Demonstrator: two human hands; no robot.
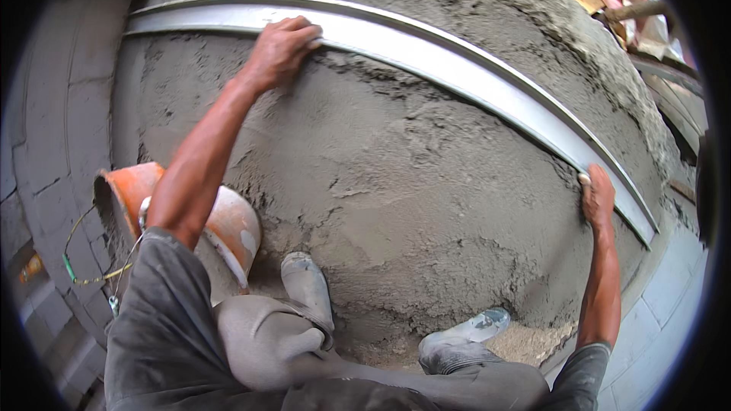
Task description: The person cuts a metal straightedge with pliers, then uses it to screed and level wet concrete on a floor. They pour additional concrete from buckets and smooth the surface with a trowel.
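Your left hand (283, 53) and right hand (598, 196) clasped the metal bar (426, 52) lying across grey mortar (381, 183); beside your left boot (308, 289), an orange bucket (239, 227) lay tipped, partly hidden by your forearm (209, 148).

Bright, diffuse light, soft faint shadows, white glare along the metal bar (449, 66), fisheye-bent edges, black vignetted corners

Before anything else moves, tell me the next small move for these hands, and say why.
I'd probably draw the metal bar slightly toward the body, both hands together: the left hand grips its near edge left of the middle, the right hand grips it near its right end, and the grey mortar on the near side looks rough and uneven.
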